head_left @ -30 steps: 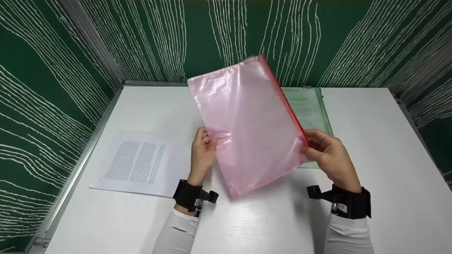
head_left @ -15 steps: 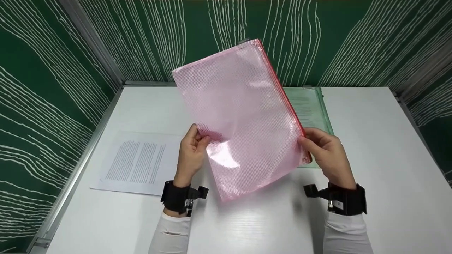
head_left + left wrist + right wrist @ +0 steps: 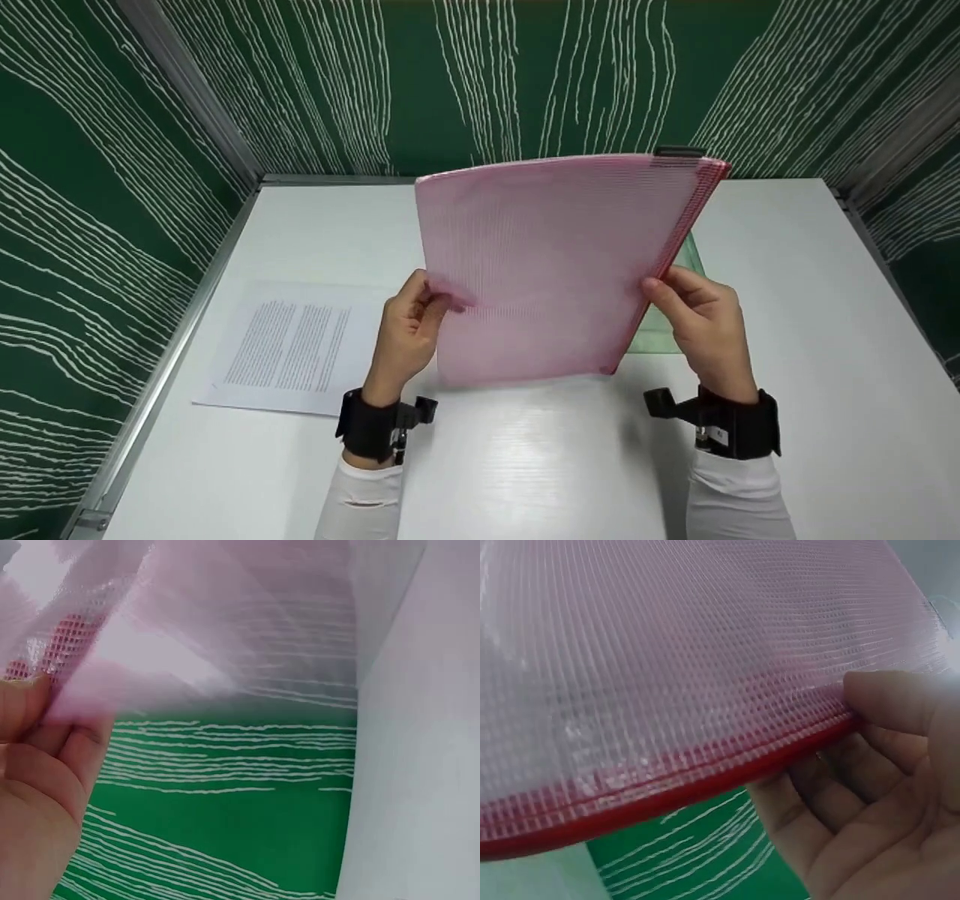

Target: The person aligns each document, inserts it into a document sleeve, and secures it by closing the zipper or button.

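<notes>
A pink see-through mesh zipper pouch (image 3: 547, 255) is held up above the table between both hands. My left hand (image 3: 409, 330) pinches its left edge between thumb and fingers; in the left wrist view the fingertips (image 3: 67, 641) show through the mesh. On the other side, my right hand (image 3: 709, 326) grips the red zipper edge (image 3: 652, 799), thumb in front and fingers behind. A dark tab (image 3: 679, 151) sticks out at the pouch's top right corner. Behind the pouch lies a green pouch (image 3: 656, 334), mostly covered from sight.
Printed paper sheets (image 3: 289, 345) lie on the left of the white table (image 3: 540, 465), close to my left hand. Green walls (image 3: 412, 82) with wavy white lines stand at the back and sides.
The pink pouch has turned clockwise from its slanted position, its top right corner swinging right over the green pouch. My left hand has shifted left and now pinches the edge visibly.
</notes>
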{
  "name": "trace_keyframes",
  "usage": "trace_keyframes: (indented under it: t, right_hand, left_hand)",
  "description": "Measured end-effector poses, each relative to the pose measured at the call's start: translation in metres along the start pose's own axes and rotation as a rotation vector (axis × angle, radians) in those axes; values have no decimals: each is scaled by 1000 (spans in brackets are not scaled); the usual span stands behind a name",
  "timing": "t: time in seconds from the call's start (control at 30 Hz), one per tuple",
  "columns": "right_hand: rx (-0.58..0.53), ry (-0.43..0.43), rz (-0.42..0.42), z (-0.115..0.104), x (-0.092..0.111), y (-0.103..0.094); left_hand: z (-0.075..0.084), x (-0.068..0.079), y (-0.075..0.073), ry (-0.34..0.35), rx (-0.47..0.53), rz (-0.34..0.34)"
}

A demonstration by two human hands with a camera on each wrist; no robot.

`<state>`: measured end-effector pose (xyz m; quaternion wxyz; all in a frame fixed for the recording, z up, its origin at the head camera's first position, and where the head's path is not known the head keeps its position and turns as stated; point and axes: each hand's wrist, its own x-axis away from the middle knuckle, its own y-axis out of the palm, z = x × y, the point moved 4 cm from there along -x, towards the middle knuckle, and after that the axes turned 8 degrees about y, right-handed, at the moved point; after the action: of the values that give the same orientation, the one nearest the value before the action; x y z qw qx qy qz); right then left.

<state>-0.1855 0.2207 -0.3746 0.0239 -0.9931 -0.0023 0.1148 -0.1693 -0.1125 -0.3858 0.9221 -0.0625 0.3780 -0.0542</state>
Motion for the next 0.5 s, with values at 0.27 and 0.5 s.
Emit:
trace_keyframes:
  t: [0.27, 0.5]
  right_hand:
    - [132, -314, 44, -22, 11, 8]
    - [-11, -351, -86, -20, 9, 18]
  left_hand:
    - [12, -2, -11, 122, -184, 123]
    - [17, -2, -15, 92, -284, 240]
